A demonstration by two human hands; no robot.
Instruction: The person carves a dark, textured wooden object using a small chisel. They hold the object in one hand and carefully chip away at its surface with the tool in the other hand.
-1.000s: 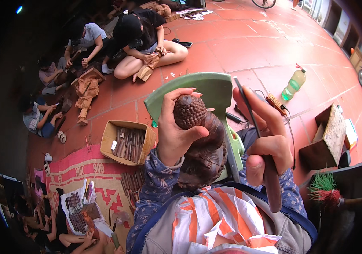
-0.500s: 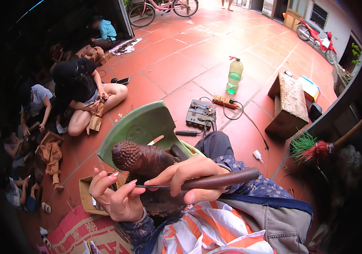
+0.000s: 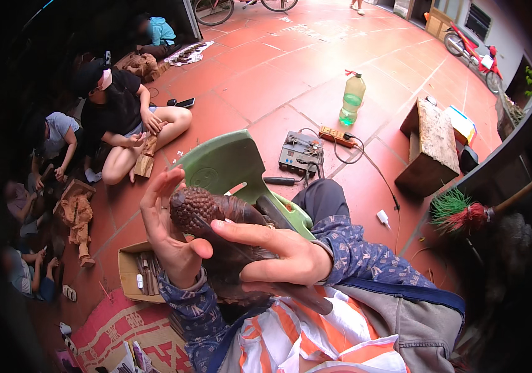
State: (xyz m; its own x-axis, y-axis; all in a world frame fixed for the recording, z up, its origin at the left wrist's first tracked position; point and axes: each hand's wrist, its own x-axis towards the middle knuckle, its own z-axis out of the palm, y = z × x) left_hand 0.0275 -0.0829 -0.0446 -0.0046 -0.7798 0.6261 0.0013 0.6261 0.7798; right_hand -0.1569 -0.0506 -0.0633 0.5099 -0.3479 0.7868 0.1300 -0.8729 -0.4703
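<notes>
A dark brown carved wooden statue (image 3: 241, 214) with a knobbly head lies in my lap against a green plastic chair (image 3: 213, 165). My left hand (image 3: 175, 230) stands open beside the statue's head, fingers stretched upward and thumb apart; I cannot tell whether it touches the wood. Across the statue's front, my right hand (image 3: 287, 252) is closed on a carving tool (image 3: 312, 300) with a dark wooden handle. Its handle end shows below the palm, and its thin dark blade reaches toward the statue's head and face. The palm hides the middle of the tool.
A cardboard box (image 3: 128, 273) of tools sits at left on the tiled floor. Ahead are a grey power unit (image 3: 300, 155), an orange power strip (image 3: 334, 133), a bottle (image 3: 352, 99) of green liquid and a wooden stool (image 3: 434, 146). Co-workers sit at left with carvings.
My left hand has left the tool's blade and moved up beside the statue's head. My right hand has turned, so the handle now slants down toward my lap and the blade points up at the head.
</notes>
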